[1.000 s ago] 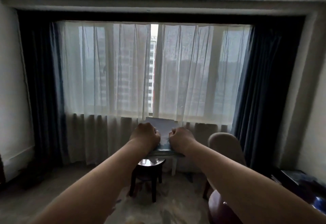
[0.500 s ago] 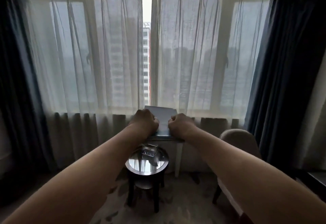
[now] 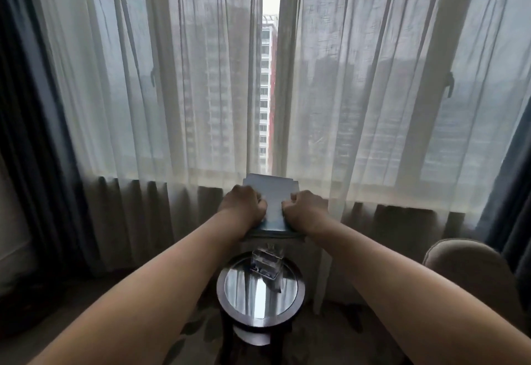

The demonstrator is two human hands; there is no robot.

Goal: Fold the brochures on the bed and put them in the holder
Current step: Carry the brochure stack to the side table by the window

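Note:
A stack of pale folded brochures (image 3: 273, 198) is held out in front of me at arm's length, upright and slightly tilted back. My left hand (image 3: 242, 205) grips its left edge and my right hand (image 3: 304, 209) grips its right edge, fingers curled around the paper. Below the stack, a clear plastic holder (image 3: 265, 264) stands on a small round table (image 3: 230, 298) with a reflective top. The stack's lower edge hangs a little above the holder. The bed is out of view.
Sheer white curtains (image 3: 172, 92) cover a wide window ahead, with dark drapes (image 3: 28, 135) on both sides. A beige armchair (image 3: 471, 272) stands at the right, near the table. Patterned carpet (image 3: 330, 336) lies underneath.
I have moved closer to the window and the round table. The table and holder now sit directly under the brochures. Both hands keep the same grip.

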